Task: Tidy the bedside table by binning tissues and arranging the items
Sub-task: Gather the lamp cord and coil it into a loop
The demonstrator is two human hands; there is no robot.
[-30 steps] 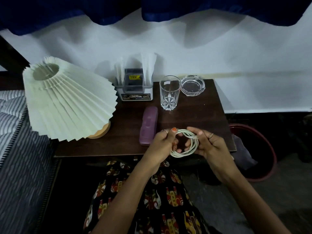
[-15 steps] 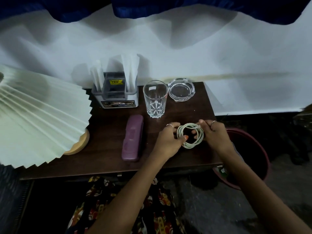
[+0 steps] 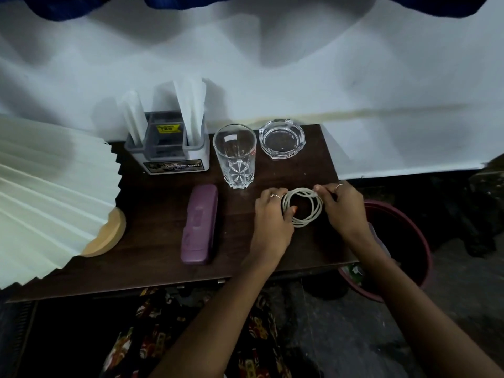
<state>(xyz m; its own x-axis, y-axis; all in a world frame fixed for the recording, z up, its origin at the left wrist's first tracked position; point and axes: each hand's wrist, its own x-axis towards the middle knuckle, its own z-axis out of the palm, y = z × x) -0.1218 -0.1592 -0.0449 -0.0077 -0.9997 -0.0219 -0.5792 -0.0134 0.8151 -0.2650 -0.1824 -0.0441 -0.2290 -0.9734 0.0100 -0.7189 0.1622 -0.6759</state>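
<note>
A coiled white cable lies low over the right part of the dark wooden bedside table. My left hand pinches the coil's left side, thumb inside the loop. My right hand grips its right side near the top. A purple case lies lengthwise left of my hands. Behind stand a cut-glass tumbler, a glass ashtray and a grey holder with white tissues standing in it.
A pleated cream lampshade on a wooden base fills the table's left side. A dark red bin stands on the floor at the table's right edge. A white wall runs behind.
Both hands carried the coiled cable forward from the table's front edge to its right part, below the tumbler. The view swung right, so the lamp slid partly out of frame.
</note>
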